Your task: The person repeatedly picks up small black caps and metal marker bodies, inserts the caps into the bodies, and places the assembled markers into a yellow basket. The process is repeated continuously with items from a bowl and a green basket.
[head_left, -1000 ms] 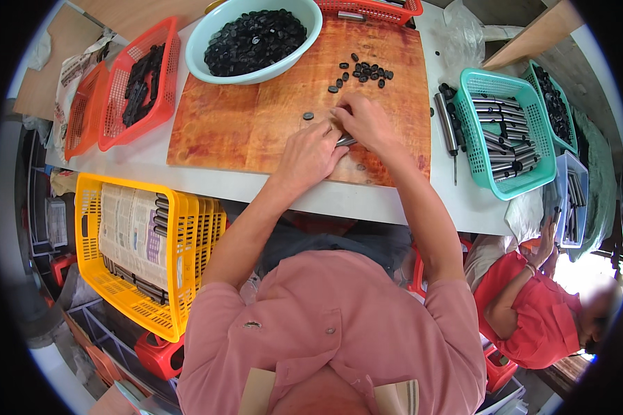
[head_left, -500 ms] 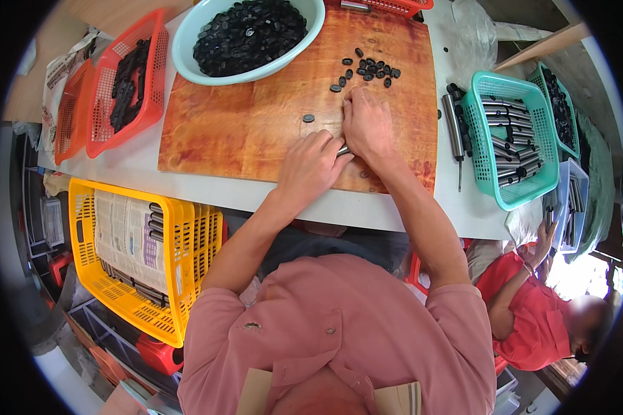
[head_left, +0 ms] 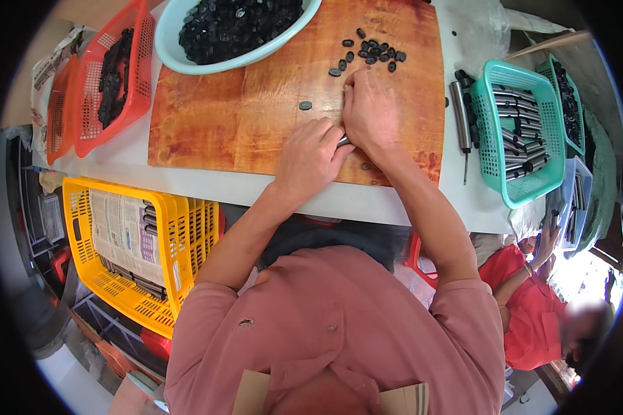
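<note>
On the wooden board (head_left: 221, 128), my left hand (head_left: 308, 153) is closed around a short metal tube (head_left: 344, 140), of which only a small shiny part shows between my hands. My right hand (head_left: 371, 114) is right beside it, its fingers bent down toward the board. What those fingers grip is hidden under the hand. A single small black oval piece (head_left: 305, 106) lies beyond my left hand. Several similar black pieces (head_left: 374, 52) are scattered just past my right hand.
A pale blue basin (head_left: 235, 68) of black pieces stands at the far left, near red baskets (head_left: 145, 69). To the right are a green basket (head_left: 490, 138) of metal tubes and a thin-tipped tool (head_left: 459, 114). A yellow crate (head_left: 169, 242) stands lower left; a co-worker in red (head_left: 529, 311) sits right.
The whole view has shifted slightly, so the board and baskets sit a little higher. Both hands keep nearly the same pose around the tube.
</note>
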`<state>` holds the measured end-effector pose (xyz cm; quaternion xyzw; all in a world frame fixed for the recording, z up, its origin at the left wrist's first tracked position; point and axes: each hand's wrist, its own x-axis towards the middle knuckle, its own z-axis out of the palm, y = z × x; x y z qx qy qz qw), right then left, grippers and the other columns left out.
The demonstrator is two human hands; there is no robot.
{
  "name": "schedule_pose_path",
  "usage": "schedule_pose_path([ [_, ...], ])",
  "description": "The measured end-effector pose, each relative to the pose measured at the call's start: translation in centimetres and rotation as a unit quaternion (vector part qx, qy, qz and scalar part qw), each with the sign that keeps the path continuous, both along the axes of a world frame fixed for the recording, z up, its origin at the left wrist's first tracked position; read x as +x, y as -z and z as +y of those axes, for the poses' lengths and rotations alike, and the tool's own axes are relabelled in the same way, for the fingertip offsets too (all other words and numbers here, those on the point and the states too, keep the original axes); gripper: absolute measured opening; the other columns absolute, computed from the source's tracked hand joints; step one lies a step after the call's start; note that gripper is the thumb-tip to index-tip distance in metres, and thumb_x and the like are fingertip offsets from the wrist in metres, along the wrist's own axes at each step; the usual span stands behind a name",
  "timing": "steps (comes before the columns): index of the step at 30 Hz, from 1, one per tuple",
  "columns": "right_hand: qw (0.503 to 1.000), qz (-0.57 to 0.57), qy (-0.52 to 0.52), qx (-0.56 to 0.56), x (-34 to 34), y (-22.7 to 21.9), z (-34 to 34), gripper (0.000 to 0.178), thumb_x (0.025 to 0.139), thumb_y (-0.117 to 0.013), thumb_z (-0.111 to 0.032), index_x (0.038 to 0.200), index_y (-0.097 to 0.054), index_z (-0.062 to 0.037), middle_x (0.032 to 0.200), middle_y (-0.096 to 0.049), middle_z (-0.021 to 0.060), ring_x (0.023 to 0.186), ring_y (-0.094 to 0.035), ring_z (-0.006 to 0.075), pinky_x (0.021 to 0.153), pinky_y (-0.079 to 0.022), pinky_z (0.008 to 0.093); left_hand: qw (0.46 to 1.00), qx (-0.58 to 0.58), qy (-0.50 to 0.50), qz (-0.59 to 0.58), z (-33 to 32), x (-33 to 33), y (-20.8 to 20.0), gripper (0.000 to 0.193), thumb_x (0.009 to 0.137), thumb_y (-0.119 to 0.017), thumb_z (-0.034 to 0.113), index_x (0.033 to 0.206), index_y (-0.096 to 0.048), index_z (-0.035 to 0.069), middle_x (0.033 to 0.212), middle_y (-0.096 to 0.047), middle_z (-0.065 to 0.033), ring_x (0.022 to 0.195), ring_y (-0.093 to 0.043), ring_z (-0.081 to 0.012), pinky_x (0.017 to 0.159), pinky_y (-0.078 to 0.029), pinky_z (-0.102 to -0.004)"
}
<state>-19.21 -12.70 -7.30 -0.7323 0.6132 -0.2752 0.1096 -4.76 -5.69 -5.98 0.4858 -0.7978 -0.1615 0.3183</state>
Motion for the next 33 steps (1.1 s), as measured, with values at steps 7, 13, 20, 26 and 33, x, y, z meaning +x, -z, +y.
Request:
schedule_pose_path([
  [7, 0.976, -0.198, 0.053, 0.068, -0.9, -1.2, -1.0, 0.020, 0.096, -0.062, -0.019, 0.100, -0.067, 0.0005, 0.090, -0.069, 0.0195, 0.082, -0.066, 0.0359, 0.076, -0.051, 0.0433, 0.999, -0.025, -0.017, -0.019, -0.4, -0.1, -0.6, 0.024, 0.082, -0.080, 0.021, 0.091, -0.067, 0.003, 0.087, -0.061, -0.0110, 0.082, -0.063, -0.0322, 0.071, -0.051, -0.0414],
  [13, 0.919, -0.385, 0.076, 0.040, -2.2, 0.0, -1.0, 0.025, 0.101, -0.062, -0.022, 0.098, -0.069, 0.0016, 0.079, -0.064, 0.0074, 0.074, -0.055, 0.0133, 0.069, -0.047, 0.0311, 0.981, 0.150, -0.029, 0.117, 0.1, 1.7, -0.9, 0.026, 0.091, -0.073, 0.020, 0.106, -0.069, -0.001, 0.091, -0.067, -0.0054, 0.080, -0.065, -0.0206, 0.071, -0.052, -0.0339],
  [20, 0.952, -0.303, 0.041, 0.006, -1.7, 0.9, -1.1, 0.028, 0.101, -0.059, -0.023, 0.095, -0.067, 0.0032, 0.078, -0.064, 0.0147, 0.074, -0.058, 0.0182, 0.070, -0.048, 0.0364, 0.718, 0.422, -0.059, 0.550, 3.8, 7.0, -3.6, 0.030, 0.105, -0.058, 0.023, 0.122, -0.065, 0.000, 0.096, -0.067, -0.0033, 0.077, -0.061, -0.0077, 0.070, -0.051, -0.0223],
  [26, 0.959, -0.281, 0.022, 0.013, -2.4, 0.3, -0.5, 0.029, 0.102, -0.060, -0.023, 0.092, -0.066, 0.0035, 0.074, -0.058, 0.0067, 0.072, -0.050, 0.0143, 0.066, -0.043, 0.0336, 0.792, 0.305, -0.121, 0.514, 9.9, 11.7, -4.5, 0.030, 0.101, -0.064, 0.022, 0.122, -0.066, 0.001, 0.092, -0.067, -0.0008, 0.073, -0.057, -0.0063, 0.067, -0.047, -0.0214],
  [33, 0.957, -0.280, -0.011, 0.067, -2.2, 0.7, -0.7, 0.029, 0.104, -0.060, -0.021, 0.089, -0.064, 0.0035, 0.072, -0.049, 0.0001, 0.067, -0.040, 0.0113, 0.058, -0.035, 0.0301, 0.900, 0.092, -0.362, 0.227, 19.8, 23.6, -7.6, 0.051, 0.085, -0.080, 0.008, 0.132, -0.062, 0.001, 0.104, -0.062, -0.0018, 0.090, -0.066, -0.0122, 0.078, -0.053, -0.0265],
])
